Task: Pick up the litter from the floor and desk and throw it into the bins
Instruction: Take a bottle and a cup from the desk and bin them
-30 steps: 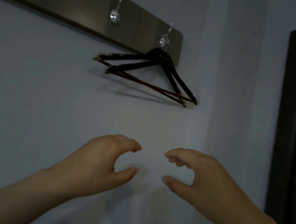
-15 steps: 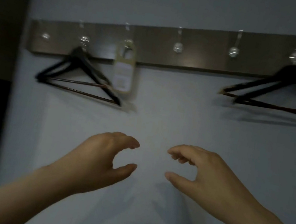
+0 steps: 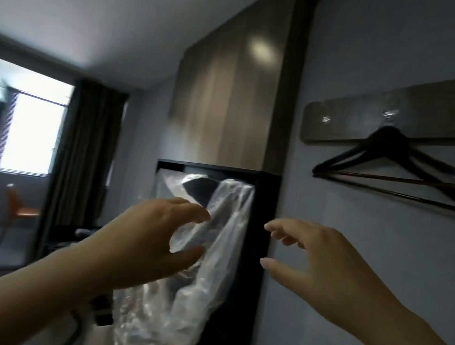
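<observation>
My left hand (image 3: 145,237) and my right hand (image 3: 322,263) are both raised at chest height, a small gap between them. On each hand the fingers and thumb curve loosely apart and hold nothing. A clear plastic bag (image 3: 186,299) hangs in a black open shelf unit (image 3: 263,207) just behind my left hand; I cannot tell whether the fingers touch it. No litter and no bin is in view.
A black hanger (image 3: 391,173) hangs from a coat rack board (image 3: 345,125) on the wall at the right. A tall wood panel (image 3: 231,99) rises above the shelf unit. At the far left are a bright window (image 3: 20,126), a dark curtain (image 3: 82,165) and an orange chair (image 3: 20,209).
The view has swung left from the coat rack wall towards the room, bringing in the shelf unit, the bag and the window. Both hands keep the same raised, loosely curved pose.
</observation>
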